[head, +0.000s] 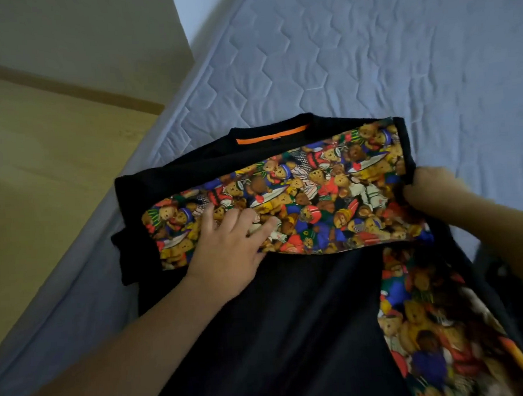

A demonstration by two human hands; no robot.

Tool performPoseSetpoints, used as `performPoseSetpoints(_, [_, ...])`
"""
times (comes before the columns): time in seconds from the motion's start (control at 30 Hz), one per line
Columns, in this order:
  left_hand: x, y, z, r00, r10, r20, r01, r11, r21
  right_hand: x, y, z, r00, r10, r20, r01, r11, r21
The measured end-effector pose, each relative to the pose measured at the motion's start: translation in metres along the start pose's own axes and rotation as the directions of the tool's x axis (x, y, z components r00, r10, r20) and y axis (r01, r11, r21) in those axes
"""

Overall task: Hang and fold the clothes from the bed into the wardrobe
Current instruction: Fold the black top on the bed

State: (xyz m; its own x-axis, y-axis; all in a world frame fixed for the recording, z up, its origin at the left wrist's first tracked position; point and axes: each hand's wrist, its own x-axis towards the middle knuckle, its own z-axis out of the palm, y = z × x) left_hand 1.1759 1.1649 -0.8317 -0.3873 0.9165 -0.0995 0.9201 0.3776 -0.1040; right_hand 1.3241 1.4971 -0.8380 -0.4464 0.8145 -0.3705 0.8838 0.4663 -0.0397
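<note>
A black shirt (278, 312) with a colourful teddy-bear print lies on the bed, its collar with an orange label (271, 133) pointing away from me. One printed sleeve (299, 195) is folded across the chest. My left hand (232, 244) rests flat on that sleeve with fingers spread. My right hand (429, 192) grips the shirt's black edge at the right shoulder. A second printed panel (436, 328) runs down the shirt's right side.
The pale blue quilted mattress (368, 56) stretches beyond the shirt. The bed's left edge (84, 252) borders a light wooden floor (40, 155), with a beige wall and skirting at the top left.
</note>
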Motion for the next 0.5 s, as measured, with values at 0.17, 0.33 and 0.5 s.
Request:
performPoseSetpoints(0.17, [0.014,-0.001,-0.005,0.986,0.156,0.065,-0.143,0.975,-0.171,0.014,0.003,-0.019,0.976,0.147,-0.162,-0.137,0.988,0.074])
performPoseSetpoints(0.33, [0.037,-0.087,-0.007,0.963,-0.268,0.037,0.269,0.961,-0.062,-0.002,-0.09,-0.015,0.672,-0.589,-0.449,0.545,0.804,-0.238])
performPoseSetpoints(0.5, [0.066,-0.104,-0.01,0.956,-0.217,0.196,0.253,0.951,-0.178,0.003,-0.141,-0.021,0.82,-0.57,0.046,0.572,0.813,-0.107])
